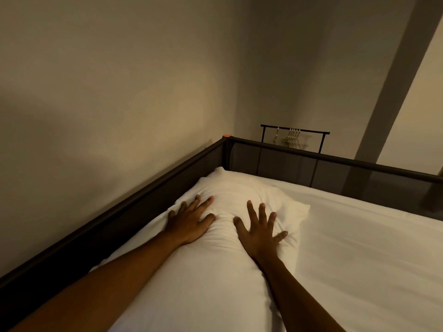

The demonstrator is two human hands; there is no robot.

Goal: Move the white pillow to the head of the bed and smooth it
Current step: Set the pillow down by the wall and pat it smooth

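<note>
The white pillow point(239, 190) lies on the white sheet of the bed point(359, 236), along the left rail and reaching into the far left corner. My left hand point(191, 221) rests flat on the pillow's left side, fingers spread, palm down. Beside it my right hand point(259, 233) also presses flat on the pillow, fingers wide apart. Small creases run in the cover between and around the two hands. Neither hand grips the fabric.
A dark metal rail with mesh panels point(311, 164) borders the bed at the far end and along the left side point(119, 212). An orange cap point(226, 135) tops the corner post. A black clothes rack with hangers point(293, 135) stands behind the bed by the wall.
</note>
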